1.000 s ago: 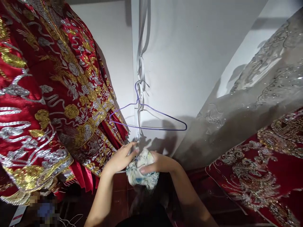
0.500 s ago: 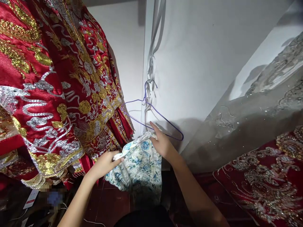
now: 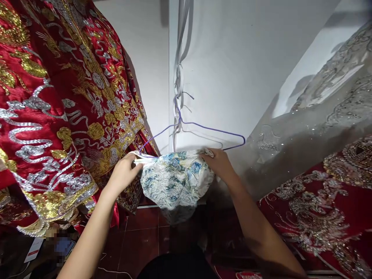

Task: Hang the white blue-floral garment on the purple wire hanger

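Note:
A white garment with a blue and green floral print [image 3: 174,182] is stretched between my two hands by its top edge. My left hand [image 3: 124,172] pinches the left end of that edge, close to the left end of a purple wire hanger [image 3: 209,127]. At the right end, my right hand [image 3: 217,162] grips the edge with its fingers closed. The hanger hangs from a white ring chain [image 3: 178,77] on the wall. Its left tip reaches the garment's opening by my left hand, while its right arm sticks out above my right hand. The garment hides part of its lower bar.
On the left hangs a red jacket [image 3: 95,97] with gold and silver embroidery. A sheer beaded grey fabric [image 3: 290,135] and a dark red beaded garment [image 3: 316,201] are on the right. Dark red floor tiles [image 3: 142,236] and a white cord [image 3: 114,271] lie below.
My hands have spread apart, pulling the garment's edge wide and level. The garment has risen to the hanger, which has swung round to face me more squarely.

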Demonstrator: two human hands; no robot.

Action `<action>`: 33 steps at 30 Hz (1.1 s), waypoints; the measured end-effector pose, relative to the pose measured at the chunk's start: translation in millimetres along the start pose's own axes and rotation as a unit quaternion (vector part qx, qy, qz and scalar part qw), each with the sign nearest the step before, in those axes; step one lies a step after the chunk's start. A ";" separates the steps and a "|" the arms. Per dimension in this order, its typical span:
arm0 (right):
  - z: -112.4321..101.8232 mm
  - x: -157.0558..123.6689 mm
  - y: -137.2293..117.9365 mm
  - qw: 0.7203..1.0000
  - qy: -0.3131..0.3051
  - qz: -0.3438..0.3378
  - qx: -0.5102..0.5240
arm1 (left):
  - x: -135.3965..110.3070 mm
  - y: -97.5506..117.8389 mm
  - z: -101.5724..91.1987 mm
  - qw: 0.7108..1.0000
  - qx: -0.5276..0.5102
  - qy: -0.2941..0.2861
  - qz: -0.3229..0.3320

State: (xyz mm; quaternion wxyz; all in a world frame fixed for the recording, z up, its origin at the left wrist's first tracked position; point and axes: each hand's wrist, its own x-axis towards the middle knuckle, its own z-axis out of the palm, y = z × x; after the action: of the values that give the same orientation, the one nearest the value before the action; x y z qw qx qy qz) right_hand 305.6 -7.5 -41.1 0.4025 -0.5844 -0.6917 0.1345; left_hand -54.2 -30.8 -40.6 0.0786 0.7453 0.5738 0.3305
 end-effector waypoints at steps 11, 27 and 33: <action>-0.1 -0.2 0.7 1.000 -0.002 0.015 -0.016 | 43.9 17.2 15.6 0.997 -0.066 -0.001 0.046; -73.5 19.7 45.8 0.999 0.034 0.013 0.028 | 73.3 37.4 -8.1 0.984 0.009 0.067 0.163; -60.9 25.4 36.0 0.982 -0.057 0.002 0.182 | 80.1 26.1 -2.5 0.998 -0.045 0.027 0.021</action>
State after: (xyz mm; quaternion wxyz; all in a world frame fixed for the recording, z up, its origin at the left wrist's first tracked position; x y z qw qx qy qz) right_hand 374.5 8.6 -15.6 0.4619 -0.4943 -0.6759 0.2922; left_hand -24.8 32.7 6.5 0.0896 0.7436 0.5442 0.3779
